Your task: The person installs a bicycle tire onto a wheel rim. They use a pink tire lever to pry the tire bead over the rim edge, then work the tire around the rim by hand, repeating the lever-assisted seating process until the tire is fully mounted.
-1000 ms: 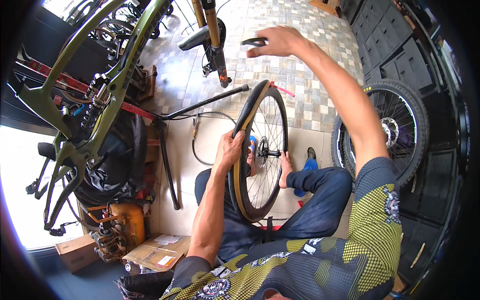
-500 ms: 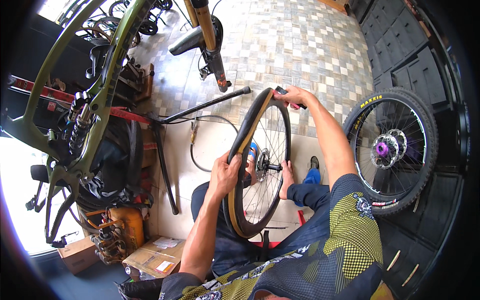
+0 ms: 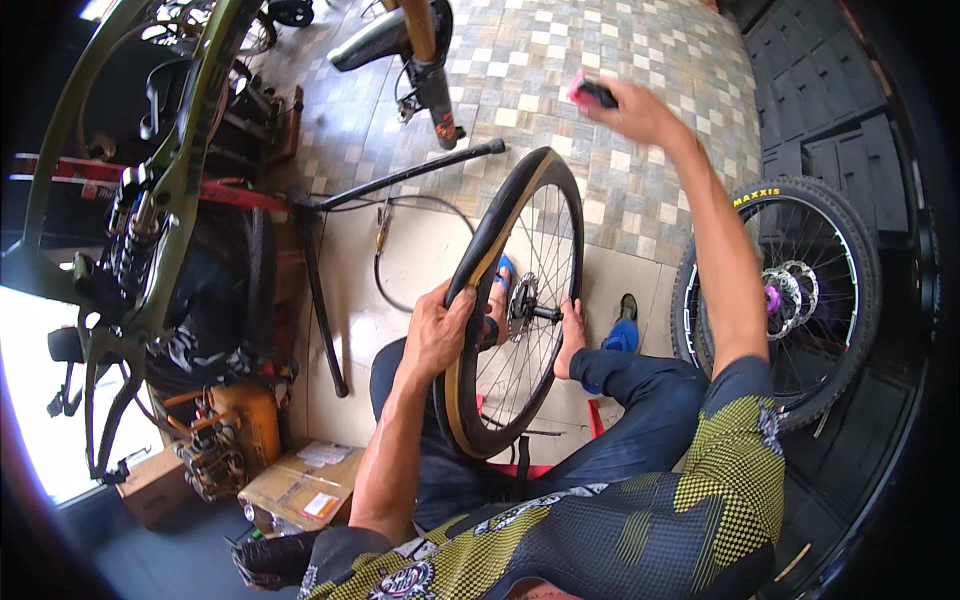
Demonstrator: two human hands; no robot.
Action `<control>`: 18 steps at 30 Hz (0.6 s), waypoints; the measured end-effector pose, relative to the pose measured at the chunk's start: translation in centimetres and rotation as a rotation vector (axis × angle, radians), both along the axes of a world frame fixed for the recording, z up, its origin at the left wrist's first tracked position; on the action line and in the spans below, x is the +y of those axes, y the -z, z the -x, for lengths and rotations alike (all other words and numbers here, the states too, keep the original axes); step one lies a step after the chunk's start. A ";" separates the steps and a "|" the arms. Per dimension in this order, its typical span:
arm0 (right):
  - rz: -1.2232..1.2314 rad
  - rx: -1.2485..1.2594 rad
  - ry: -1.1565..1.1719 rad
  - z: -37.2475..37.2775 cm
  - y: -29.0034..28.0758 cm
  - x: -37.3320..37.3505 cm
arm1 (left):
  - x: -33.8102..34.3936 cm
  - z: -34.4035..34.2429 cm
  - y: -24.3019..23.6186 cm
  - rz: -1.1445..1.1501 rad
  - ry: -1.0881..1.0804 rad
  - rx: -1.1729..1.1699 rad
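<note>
My left hand (image 3: 440, 325) grips a bicycle wheel (image 3: 496, 225) on its left side. The wheel stands upright between my legs, with a black and tan tyre and a disc rotor (image 3: 522, 305); my bare right foot (image 3: 571, 335) is at its hub. Up and to the right of the wheel, apart from it, my right hand (image 3: 632, 115) is closed on small pink and black tools (image 3: 590, 92), blurred and too small to name exactly.
An olive bike frame (image 3: 185, 150), fork (image 3: 430, 95) and stand leg (image 3: 400, 178) are at left. A spare wheel (image 3: 850, 270) leans by dark cabinets (image 3: 800, 70) at right. An orange compressor (image 3: 245, 425) and cardboard box (image 3: 290, 480) lie lower left. A blue slipper (image 3: 622, 335) is on the floor.
My right hand came down to the tyre's top, then moved up and away. The pink piece once sticking out there is now in that hand. My left hand stays on the wheel.
</note>
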State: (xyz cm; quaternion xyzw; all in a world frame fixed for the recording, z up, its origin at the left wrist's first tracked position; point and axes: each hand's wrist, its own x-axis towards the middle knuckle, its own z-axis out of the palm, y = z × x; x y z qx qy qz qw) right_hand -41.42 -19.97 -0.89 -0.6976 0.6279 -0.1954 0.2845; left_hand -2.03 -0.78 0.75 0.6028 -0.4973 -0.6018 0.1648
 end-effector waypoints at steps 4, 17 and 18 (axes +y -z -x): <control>0.033 -0.366 -0.038 -9.4 1.2 15.2 | 0.9 -1.1 0.0 0.023 -0.068 0.120; 0.090 -0.144 -0.198 -18.8 -1.8 27.6 | 2.3 -1.0 -2.1 0.111 0.026 0.157; 0.106 -0.116 -0.197 -19.0 -2.3 27.7 | 2.5 -1.3 -0.6 0.171 -0.005 0.170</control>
